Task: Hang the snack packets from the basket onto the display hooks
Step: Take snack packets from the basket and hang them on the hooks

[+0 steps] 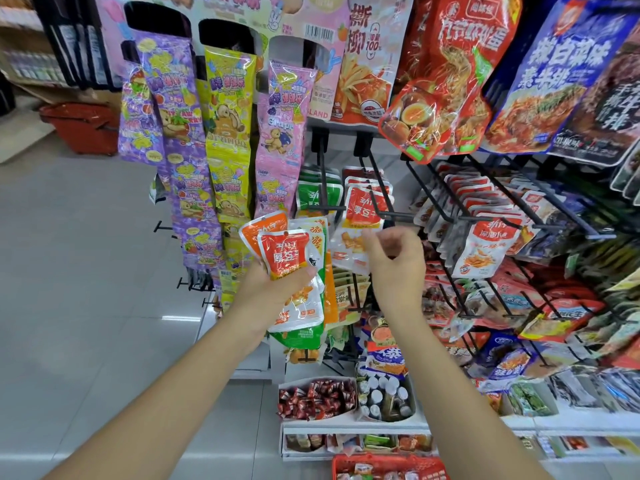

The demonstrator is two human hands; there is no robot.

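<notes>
Clutched in the left hand (273, 285) is a fanned bunch of snack packets (285, 256) — a red one in front, orange, white and green ones behind — held upright before the left end of the rack. Just right of it, a red-and-white packet (362, 213) hangs on a black display hook (363, 150). The right hand (394, 261) hovers at that packet's lower right with fingers curled; whether they pinch it I cannot tell — the fingertips are blurred. Below, at the bottom edge of the view, the red basket (388, 467) sits under the shelf with more packets inside.
</notes>
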